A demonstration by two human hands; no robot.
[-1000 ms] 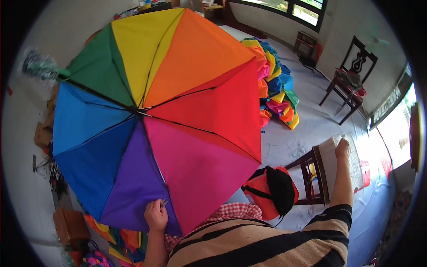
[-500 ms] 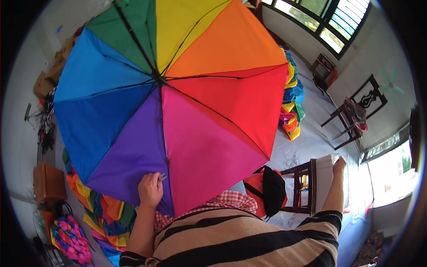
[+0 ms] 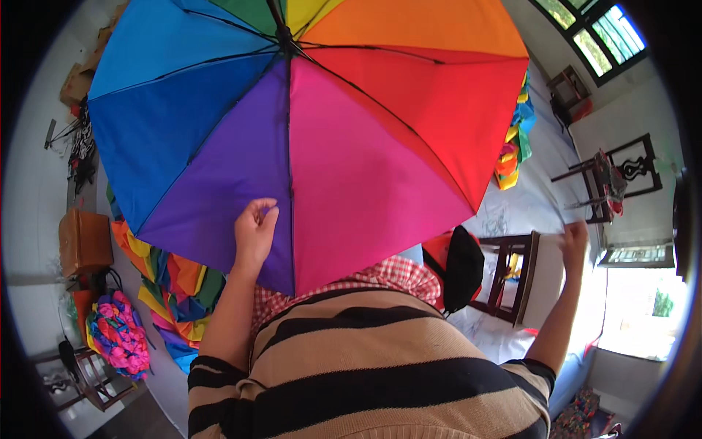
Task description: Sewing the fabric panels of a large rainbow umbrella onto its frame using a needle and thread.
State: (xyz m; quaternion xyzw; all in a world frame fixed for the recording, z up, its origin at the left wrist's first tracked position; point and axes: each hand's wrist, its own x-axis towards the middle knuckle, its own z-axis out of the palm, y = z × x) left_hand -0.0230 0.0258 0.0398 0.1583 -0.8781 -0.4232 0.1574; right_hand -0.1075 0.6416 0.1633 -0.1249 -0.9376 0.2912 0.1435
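A rainbow-coloured umbrella (image 3: pixel 365 168) is spread out in front of me, its inner side and dark ribs facing me. My left hand (image 3: pixel 256 234) is over the purple panel, close to the rib between purple and pink. Its fingers are curled into a pinch; what they hold, if anything, is too small to make out. Out to the right, away from the canopy, my right hand (image 3: pixel 575 245) is raised with its fingers closed. It is slightly blurred, and anything inside it is hidden. A red-and-white checked cloth (image 3: pixel 398 282) lies below the canopy's near edge.
Heaps of rainbow fabric (image 3: pixel 175 293) lie on the left, with more (image 3: pixel 518 139) behind the canopy at right. A black and red bag (image 3: pixel 461 271) is beside a dark wooden chair (image 3: pixel 504 278). Another chair (image 3: pixel 621 175) stands by the right wall. A brown box (image 3: pixel 85 243) is at left.
The umbrella has shifted up in view. My left hand has moved up along the purple panel, and the small metal tips seen at its fingers no longer show. My right hand is slightly higher.
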